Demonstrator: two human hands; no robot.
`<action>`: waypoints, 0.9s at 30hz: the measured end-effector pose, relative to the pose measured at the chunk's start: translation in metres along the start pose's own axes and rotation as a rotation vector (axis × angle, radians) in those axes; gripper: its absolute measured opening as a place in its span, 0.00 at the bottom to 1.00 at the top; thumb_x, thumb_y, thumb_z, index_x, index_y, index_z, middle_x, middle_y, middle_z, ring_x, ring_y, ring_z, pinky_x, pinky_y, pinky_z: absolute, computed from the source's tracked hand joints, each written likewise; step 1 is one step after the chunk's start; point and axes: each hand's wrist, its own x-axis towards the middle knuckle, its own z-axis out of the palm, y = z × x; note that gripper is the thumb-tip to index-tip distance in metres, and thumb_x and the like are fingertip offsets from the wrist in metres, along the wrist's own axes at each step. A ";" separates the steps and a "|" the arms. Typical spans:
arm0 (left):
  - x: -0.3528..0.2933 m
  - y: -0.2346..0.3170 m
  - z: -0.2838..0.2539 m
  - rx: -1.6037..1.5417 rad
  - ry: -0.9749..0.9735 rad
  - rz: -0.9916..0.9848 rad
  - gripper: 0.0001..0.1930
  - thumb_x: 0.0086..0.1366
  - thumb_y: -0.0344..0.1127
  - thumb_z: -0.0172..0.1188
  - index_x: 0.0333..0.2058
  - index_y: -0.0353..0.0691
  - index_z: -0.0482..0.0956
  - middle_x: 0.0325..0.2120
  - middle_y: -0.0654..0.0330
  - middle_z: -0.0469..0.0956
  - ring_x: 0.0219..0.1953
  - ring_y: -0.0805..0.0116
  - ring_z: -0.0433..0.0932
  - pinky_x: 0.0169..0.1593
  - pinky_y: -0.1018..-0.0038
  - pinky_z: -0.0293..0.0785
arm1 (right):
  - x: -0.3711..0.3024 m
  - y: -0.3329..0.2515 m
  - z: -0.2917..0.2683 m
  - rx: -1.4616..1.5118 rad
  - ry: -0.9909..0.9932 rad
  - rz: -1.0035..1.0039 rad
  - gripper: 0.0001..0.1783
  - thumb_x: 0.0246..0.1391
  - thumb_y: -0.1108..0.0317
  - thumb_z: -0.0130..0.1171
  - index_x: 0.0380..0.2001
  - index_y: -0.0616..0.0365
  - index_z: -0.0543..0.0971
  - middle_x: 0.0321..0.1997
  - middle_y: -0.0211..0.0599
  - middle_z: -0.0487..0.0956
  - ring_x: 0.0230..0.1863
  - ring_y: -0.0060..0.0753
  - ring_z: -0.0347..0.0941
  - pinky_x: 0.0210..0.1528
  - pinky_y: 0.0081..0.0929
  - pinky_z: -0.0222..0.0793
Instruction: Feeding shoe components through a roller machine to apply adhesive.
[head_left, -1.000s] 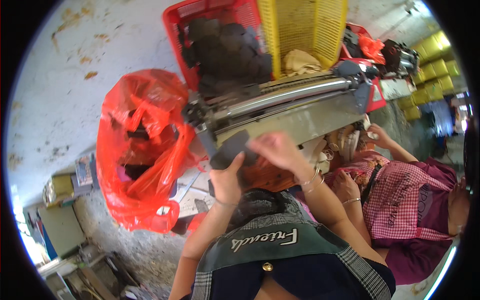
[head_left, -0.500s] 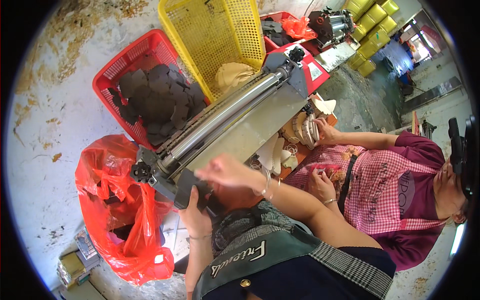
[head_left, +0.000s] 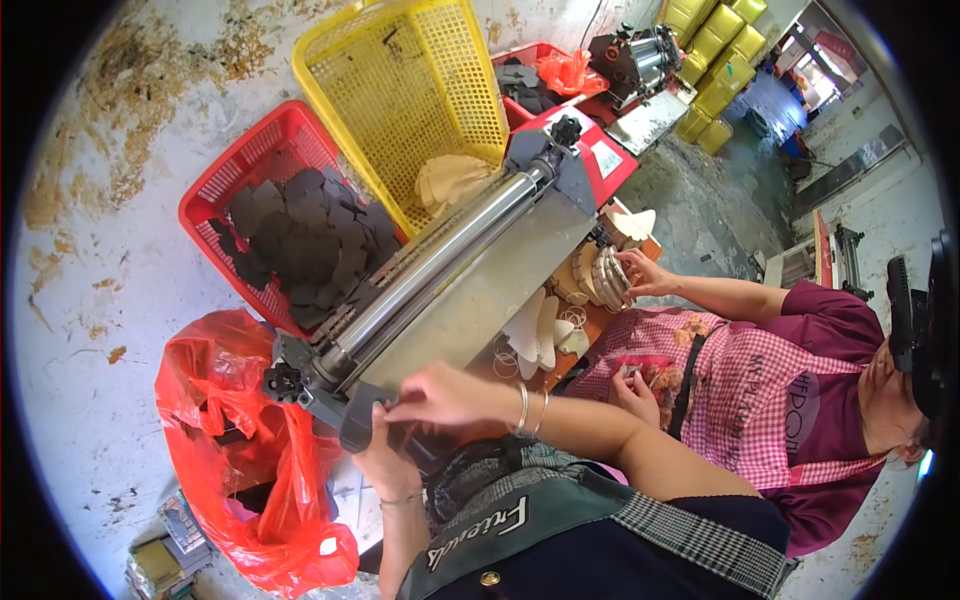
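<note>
Dark grey pcs (head_left: 360, 418) are up in front of the apron, just off the near-left end of the roller machine (head_left: 440, 270). L hand (head_left: 385, 462) grips them, thumb across the top; R hand (head_left: 440, 397) has its fingertips at their right edge, but can't tell if it's pinching one. Work looks mid-batch, I'd say: held pcs are being handled, none seen at the roller; can't tell if the basket pile is done or left.

Counts: held pcs, 1+ (overlap, exact no. unclear); pile of loose dark pcs (head_left: 310, 235), too many to count, in 1 red basket (head_left: 212, 195) behind the machine. 1 yellow basket (head_left: 395, 85) beside it w/ a few tan pcs (head_left: 452, 180), no. unclear. 1 big red bag (head_left: 225, 375), L of machine. To the R, 1 co-worker (head_left: 720, 400), one hand at a stack of cream pcs (head_left: 608, 278). Far back, another machine (head_left: 640, 60).
</note>
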 end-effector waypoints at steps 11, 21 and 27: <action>-0.011 -0.005 -0.010 -0.014 -0.068 -0.036 0.14 0.65 0.29 0.55 0.49 0.35 0.71 0.40 0.55 0.77 0.40 0.61 0.79 0.38 0.65 0.80 | 0.029 0.046 -0.010 0.253 0.385 0.242 0.24 0.59 0.54 0.56 0.19 0.65 0.78 0.16 0.36 0.79 0.17 0.26 0.77 0.20 0.23 0.72; -0.004 -0.002 -0.017 -0.110 -0.041 -0.133 0.13 0.64 0.24 0.53 0.48 0.34 0.70 0.43 0.54 0.76 0.42 0.61 0.77 0.47 0.65 0.76 | 0.000 0.042 -0.001 -0.043 0.235 0.151 0.18 0.57 0.62 0.57 0.21 0.68 0.78 0.19 0.46 0.79 0.18 0.29 0.78 0.21 0.26 0.72; 0.001 -0.015 -0.019 -0.016 -0.081 0.020 0.14 0.64 0.24 0.53 0.49 0.35 0.70 0.42 0.55 0.76 0.41 0.61 0.77 0.45 0.64 0.77 | 0.021 0.024 -0.008 0.174 0.335 0.209 0.17 0.56 0.62 0.59 0.22 0.68 0.77 0.19 0.40 0.79 0.19 0.27 0.78 0.22 0.25 0.72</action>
